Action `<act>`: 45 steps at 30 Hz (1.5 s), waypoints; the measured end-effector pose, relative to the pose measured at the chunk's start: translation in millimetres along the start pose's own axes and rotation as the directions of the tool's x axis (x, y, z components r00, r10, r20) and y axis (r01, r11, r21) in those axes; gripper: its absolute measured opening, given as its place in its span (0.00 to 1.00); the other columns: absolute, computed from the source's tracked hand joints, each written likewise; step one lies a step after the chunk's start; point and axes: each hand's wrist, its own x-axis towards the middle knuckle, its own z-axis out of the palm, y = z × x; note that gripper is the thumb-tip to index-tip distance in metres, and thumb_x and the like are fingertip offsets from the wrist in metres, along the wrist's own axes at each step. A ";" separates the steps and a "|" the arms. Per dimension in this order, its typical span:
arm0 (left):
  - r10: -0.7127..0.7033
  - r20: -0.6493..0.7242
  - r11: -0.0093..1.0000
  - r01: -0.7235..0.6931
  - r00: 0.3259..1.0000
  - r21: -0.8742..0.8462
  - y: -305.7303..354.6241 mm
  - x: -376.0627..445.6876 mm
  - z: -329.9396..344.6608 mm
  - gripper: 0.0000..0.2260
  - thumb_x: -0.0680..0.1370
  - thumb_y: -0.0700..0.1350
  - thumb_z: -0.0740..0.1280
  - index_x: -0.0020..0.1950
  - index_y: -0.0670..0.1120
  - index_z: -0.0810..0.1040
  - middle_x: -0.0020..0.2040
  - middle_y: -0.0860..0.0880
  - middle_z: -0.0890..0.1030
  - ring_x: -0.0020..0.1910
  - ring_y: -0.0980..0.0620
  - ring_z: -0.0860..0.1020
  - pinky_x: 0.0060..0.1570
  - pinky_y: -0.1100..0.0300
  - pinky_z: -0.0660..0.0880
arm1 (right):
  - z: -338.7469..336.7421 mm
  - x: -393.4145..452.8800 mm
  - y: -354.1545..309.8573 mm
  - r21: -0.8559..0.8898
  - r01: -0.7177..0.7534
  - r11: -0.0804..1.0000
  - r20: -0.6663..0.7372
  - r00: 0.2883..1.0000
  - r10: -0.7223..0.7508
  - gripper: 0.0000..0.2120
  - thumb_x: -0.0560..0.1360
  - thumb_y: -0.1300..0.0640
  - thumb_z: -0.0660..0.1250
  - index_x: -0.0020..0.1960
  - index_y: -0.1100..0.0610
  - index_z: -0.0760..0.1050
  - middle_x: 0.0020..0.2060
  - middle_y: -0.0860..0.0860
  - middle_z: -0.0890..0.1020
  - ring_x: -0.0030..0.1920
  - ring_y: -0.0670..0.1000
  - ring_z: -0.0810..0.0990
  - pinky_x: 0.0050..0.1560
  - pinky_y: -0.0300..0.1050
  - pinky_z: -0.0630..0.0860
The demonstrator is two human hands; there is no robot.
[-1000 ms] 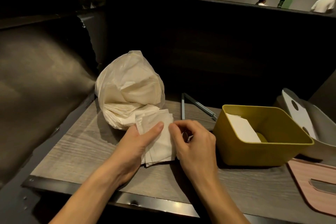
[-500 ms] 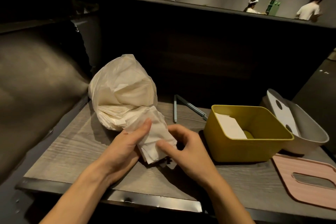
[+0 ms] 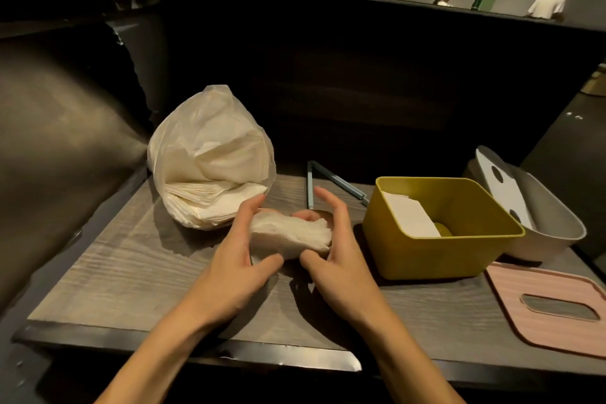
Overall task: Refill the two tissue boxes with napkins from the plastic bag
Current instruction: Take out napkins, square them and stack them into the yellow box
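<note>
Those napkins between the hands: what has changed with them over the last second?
The napkin stack was pulled out of the plastic bag toward the person and turned edge-on; the left hand and right hand now grip it from either side. The yellow box, grey box and pink lid stayed put.

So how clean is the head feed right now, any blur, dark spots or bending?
Head view: dim warm light; the back wall is almost black. Straight edges bow from the wide lens. The napkin stack and yellow box look sharp, people behind are smeared.
</note>
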 end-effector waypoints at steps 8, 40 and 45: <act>0.006 -0.034 1.000 -0.006 0.999 -0.005 2.3 0.6 4.0 0.43 0.72 0.44 0.69 0.79 0.60 0.48 0.64 0.66 0.74 0.65 0.68 0.74 0.63 0.75 0.67 | 2.1 1.6 -4.2 0.007 -0.048 0.999 -0.118 0.992 0.048 0.44 0.76 0.72 0.64 0.79 0.38 0.54 0.58 0.39 0.79 0.59 0.40 0.81 0.62 0.41 0.80; 0.037 -0.196 0.993 -0.015 0.980 0.115 1.5 2.9 1.6 0.33 0.79 0.45 0.68 0.78 0.67 0.59 0.68 0.60 0.76 0.67 0.65 0.74 0.71 0.56 0.70 | 0.2 4.5 -0.2 -0.081 -0.026 0.996 -0.152 0.988 0.013 0.31 0.83 0.64 0.61 0.77 0.39 0.57 0.54 0.36 0.79 0.58 0.37 0.78 0.59 0.37 0.75; 0.011 -0.184 0.990 0.015 0.983 0.139 0.0 2.5 -0.8 0.36 0.81 0.39 0.68 0.77 0.67 0.54 0.66 0.68 0.76 0.67 0.66 0.73 0.68 0.64 0.68 | 0.7 5.7 3.0 -0.066 -0.048 0.997 -0.156 0.987 0.037 0.35 0.81 0.65 0.62 0.78 0.38 0.53 0.60 0.37 0.78 0.61 0.38 0.78 0.65 0.39 0.77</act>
